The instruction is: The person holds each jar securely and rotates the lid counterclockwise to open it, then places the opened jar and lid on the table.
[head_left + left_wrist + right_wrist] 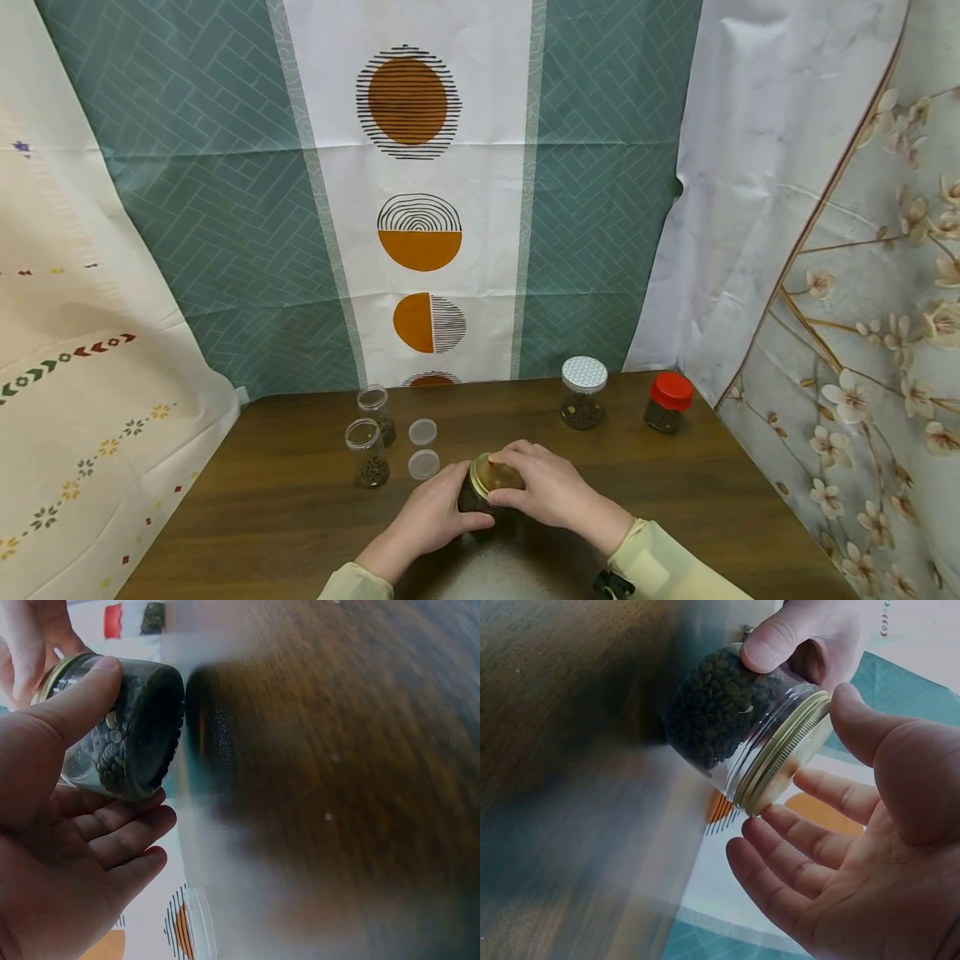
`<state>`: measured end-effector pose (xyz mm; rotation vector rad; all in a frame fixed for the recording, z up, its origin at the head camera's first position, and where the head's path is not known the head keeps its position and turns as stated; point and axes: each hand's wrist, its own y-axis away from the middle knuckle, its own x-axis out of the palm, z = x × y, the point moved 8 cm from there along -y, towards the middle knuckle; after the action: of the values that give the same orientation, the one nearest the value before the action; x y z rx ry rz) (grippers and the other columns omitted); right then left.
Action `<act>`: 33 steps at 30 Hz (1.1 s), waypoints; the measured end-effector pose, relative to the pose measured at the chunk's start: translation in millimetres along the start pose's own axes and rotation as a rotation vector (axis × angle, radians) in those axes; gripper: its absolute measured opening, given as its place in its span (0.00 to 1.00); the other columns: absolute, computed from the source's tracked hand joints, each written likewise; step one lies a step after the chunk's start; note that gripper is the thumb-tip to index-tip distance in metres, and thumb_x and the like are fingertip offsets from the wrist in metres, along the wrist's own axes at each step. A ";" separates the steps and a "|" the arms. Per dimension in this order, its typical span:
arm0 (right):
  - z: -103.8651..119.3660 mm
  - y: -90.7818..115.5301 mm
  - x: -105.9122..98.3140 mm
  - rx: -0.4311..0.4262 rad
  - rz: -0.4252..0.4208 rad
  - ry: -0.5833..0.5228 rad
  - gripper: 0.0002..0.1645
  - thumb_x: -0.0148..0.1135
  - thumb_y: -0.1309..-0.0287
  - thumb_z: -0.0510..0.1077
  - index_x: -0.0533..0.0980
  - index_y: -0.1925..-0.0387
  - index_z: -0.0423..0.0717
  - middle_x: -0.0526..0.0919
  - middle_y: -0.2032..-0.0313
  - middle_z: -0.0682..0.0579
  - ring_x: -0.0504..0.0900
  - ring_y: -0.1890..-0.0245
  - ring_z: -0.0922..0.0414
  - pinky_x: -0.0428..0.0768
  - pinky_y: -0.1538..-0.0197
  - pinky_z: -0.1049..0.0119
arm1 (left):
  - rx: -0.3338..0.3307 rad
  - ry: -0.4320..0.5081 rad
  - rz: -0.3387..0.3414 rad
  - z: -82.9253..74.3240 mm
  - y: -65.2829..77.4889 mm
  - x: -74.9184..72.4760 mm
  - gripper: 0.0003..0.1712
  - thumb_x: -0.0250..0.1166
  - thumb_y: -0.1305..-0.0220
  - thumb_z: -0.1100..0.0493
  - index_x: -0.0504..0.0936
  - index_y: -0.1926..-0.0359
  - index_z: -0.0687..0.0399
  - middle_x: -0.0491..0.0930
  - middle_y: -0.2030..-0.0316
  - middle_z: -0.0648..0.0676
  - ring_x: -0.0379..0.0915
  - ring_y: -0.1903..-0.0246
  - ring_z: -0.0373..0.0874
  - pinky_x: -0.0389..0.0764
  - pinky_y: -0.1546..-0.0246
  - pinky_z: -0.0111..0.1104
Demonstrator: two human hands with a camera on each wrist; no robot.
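- Jar of dark, seed-like pieces, on or just above the table, between the two hands; how fully its base rests on the wood I cannot tell.
- Its long axis runs close to upright with a lean, gold lid uppermost, so any turn of the lid would be about that axis.
- Left hand lies at the jar's left, gripping the wall below the lid, thumb on the near side and fingers round the far side.
- Right hand comes from the right and above, holding the lid by its edge between thumb and fingertips; it is the hand nearer the lid, the left the one nearer the base.
- Farther left stand a nearer clear container and a farther clear container, with a front disc and a back disc lying between them and the jar.
- Beyond the right hand, well apart, stand a white-topped jar and, rightmost, a red-topped jar.
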<state>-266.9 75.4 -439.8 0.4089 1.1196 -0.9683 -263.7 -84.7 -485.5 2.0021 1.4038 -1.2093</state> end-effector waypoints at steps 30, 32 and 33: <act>3.9 -0.2 2.1 -0.110 0.073 -0.051 0.29 0.76 0.29 0.48 0.81 0.30 0.49 0.80 0.31 0.47 0.82 0.33 0.45 0.81 0.36 0.42 | 0.015 -0.018 -0.008 0.6 0.0 0.8 0.46 0.84 0.39 0.39 0.77 0.29 0.56 0.83 0.43 0.53 0.82 0.44 0.53 0.83 0.44 0.55; 4.2 0.1 2.1 -0.118 0.072 -0.059 0.29 0.76 0.29 0.47 0.81 0.30 0.49 0.80 0.30 0.48 0.82 0.33 0.45 0.82 0.36 0.42 | 0.016 -0.019 -0.010 0.6 0.1 1.0 0.46 0.84 0.39 0.39 0.77 0.29 0.56 0.83 0.43 0.53 0.82 0.44 0.53 0.83 0.44 0.55; 4.3 0.2 1.9 -0.120 0.072 -0.063 0.29 0.76 0.29 0.47 0.81 0.30 0.49 0.80 0.30 0.48 0.82 0.33 0.46 0.82 0.36 0.43 | 0.017 -0.019 -0.010 0.6 0.1 1.1 0.46 0.84 0.39 0.39 0.77 0.29 0.56 0.83 0.43 0.53 0.82 0.44 0.53 0.83 0.44 0.55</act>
<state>-264.1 71.6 -439.7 0.3176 1.0926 -0.8413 -263.7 -84.7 -486.7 1.9913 1.4009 -1.2453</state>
